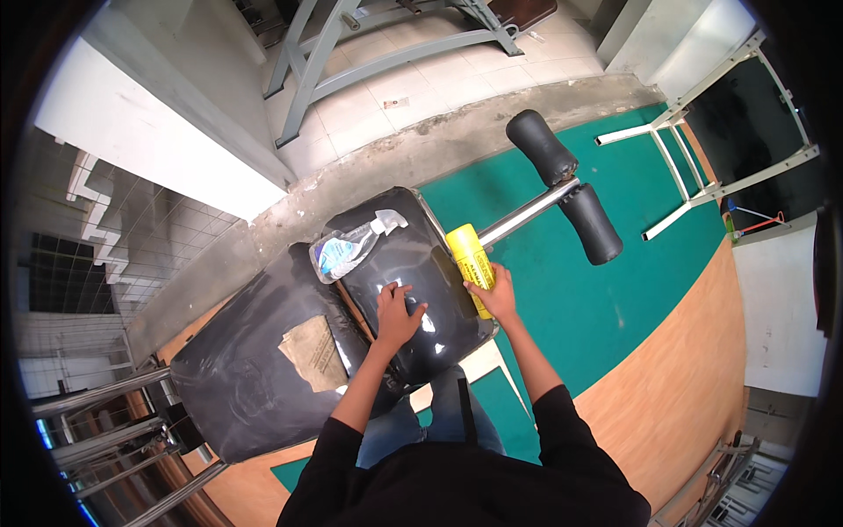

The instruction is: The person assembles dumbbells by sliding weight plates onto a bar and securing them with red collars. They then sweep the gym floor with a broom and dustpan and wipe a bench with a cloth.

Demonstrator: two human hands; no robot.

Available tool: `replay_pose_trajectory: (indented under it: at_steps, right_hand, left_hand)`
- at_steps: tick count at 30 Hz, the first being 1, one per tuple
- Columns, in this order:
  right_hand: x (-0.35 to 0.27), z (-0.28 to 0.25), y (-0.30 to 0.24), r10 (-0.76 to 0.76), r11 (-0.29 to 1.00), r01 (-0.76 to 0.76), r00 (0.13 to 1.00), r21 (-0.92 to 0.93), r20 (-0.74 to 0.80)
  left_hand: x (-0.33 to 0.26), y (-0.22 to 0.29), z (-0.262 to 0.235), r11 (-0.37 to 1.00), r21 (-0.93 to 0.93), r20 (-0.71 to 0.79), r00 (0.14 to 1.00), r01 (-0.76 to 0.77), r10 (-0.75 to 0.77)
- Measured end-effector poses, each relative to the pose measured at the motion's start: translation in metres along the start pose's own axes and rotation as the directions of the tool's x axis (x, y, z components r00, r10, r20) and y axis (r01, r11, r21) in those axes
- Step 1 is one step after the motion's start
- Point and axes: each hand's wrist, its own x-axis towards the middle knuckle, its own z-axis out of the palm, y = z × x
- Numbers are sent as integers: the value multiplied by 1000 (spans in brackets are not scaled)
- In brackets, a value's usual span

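Observation:
A yellow cylindrical container (468, 255) with dark printing lies along the right edge of a black padded bench seat (421, 303). My right hand (497, 294) is wrapped round its near end. On the shiny seat pad rests my left hand (397, 314), its fingers spread and nothing in them. Beyond that hand a clear spray bottle (344, 252) with a white trigger head and blue label lies on its side across the pad. A folded tan cloth or paper (314, 353) with printing sits on the longer black backrest pad (237, 378) to the left.
Two black foam rollers (590, 223) on a metal bar extend from the bench's right end. A white metal frame (694, 176) stands at the far right. Grey gym equipment (307, 79) is beyond a low concrete ledge (369, 149). Green and wood-coloured flooring (606, 299) surrounds the bench.

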Motion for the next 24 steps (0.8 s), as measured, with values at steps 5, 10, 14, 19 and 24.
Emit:
replay_pose_trajectory:
  at_steps: [5,10,14,19,24]
  right_hand:
    - [72,50,50,-21,997,28,994,-69,103]
    - [87,69,61,-48,972,78,989,-223,138]
    - [91,70,57,8,955,50,981,-293,195]
    - [86,63,78,-28,981,61,984,-185,178]
    - [43,45,56,-115,993,115,989,11,90]
  left_hand:
    - [-11,-12,0,994,90,-43,997,-57,61]
    - [-14,-12,-9,998,46,-10,999,-44,44]
    - [-12,-11,-9,996,82,-17,999,-27,28]
    - [-6,-13,-18,1000,1,-32,999,3,-3]
    - [68,-17,-57,987,149,-283,954,-54,95]
